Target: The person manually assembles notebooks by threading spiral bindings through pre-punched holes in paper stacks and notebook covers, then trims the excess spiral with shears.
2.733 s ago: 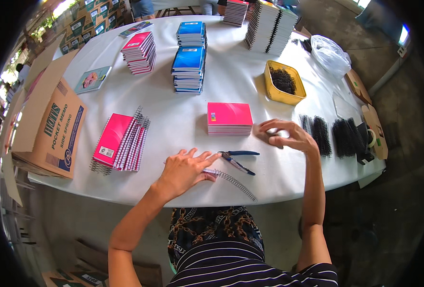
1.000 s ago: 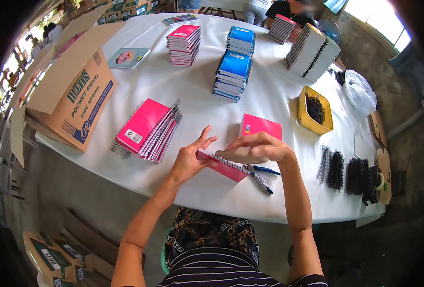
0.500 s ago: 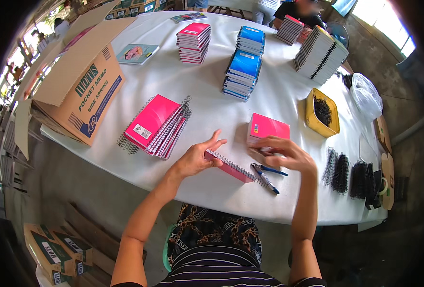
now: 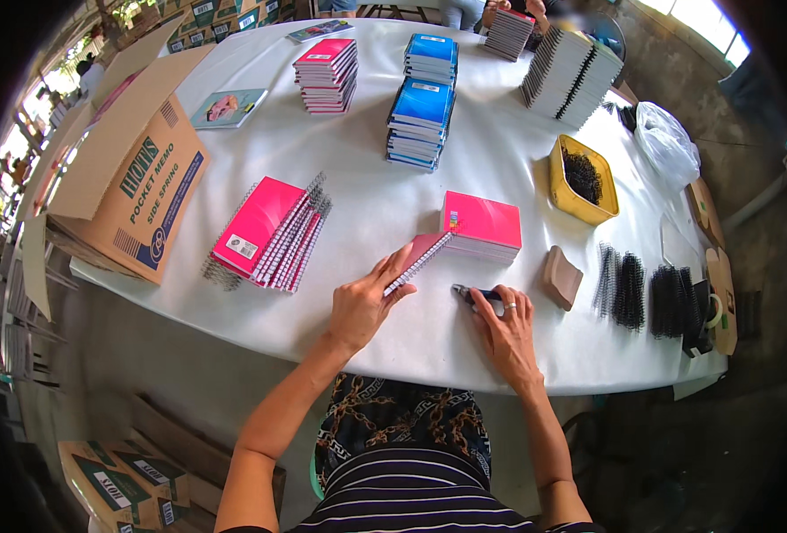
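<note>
My left hand point(image 4: 369, 298) grips a pink notebook point(image 4: 424, 258) by its near end. The notebook stands tilted, its wire spiral facing me and its far end close to a stack of pink pads point(image 4: 482, 224). My right hand point(image 4: 507, 330) is closed round a pair of pliers point(image 4: 472, 293) with dark handles, low against the table, jaws pointing left. Beside that hand lies a brown curved block point(image 4: 561, 278). To the left sits a pile of pink spiral notebooks point(image 4: 265, 226), their wire coils sticking out.
Stacks of pink point(image 4: 327, 75) and blue notebooks point(image 4: 420, 111) stand farther back. A yellow tub point(image 4: 582, 182) holds black coils; more black coils point(image 4: 620, 289) lie at right. An open cardboard box point(image 4: 136, 191) flanks the left edge. Another person's hands point(image 4: 536, 11) are at the far side.
My right hand has come down from beside the pink stack and taken hold of the pliers. The brown block now shows right of the stack. My left hand has swung the notebook's far end away from me.
</note>
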Tool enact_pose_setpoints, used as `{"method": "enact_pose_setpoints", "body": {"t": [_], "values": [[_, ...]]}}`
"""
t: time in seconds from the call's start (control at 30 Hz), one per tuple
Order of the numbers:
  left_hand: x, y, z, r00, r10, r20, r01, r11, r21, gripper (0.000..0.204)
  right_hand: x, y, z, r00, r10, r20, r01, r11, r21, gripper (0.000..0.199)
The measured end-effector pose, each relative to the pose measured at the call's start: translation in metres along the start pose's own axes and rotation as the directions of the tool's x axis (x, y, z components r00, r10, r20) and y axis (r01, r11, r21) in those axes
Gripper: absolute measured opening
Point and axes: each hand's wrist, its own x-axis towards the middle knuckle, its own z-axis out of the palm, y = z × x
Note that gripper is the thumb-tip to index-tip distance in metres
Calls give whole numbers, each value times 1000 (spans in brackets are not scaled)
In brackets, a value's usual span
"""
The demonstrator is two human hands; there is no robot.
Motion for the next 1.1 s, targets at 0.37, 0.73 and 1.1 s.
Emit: {"method": "enact_pose_setpoints", "body": {"t": [0.37,0.73,1.1], "values": [[-1,17,1,986,118,-114,-97,980,172,57,21,-75,-34,977,-35,-212,104,940,323,46],[-2,23,-12,975,184,-123,-140,942,304,56,34,-66,-51,922,45,385,-373,375,848,30],[29,-22,-165,999,42,-14,-31,884,466,62,35,5,-46,992,-39,121,-12,919,395,25]]}}
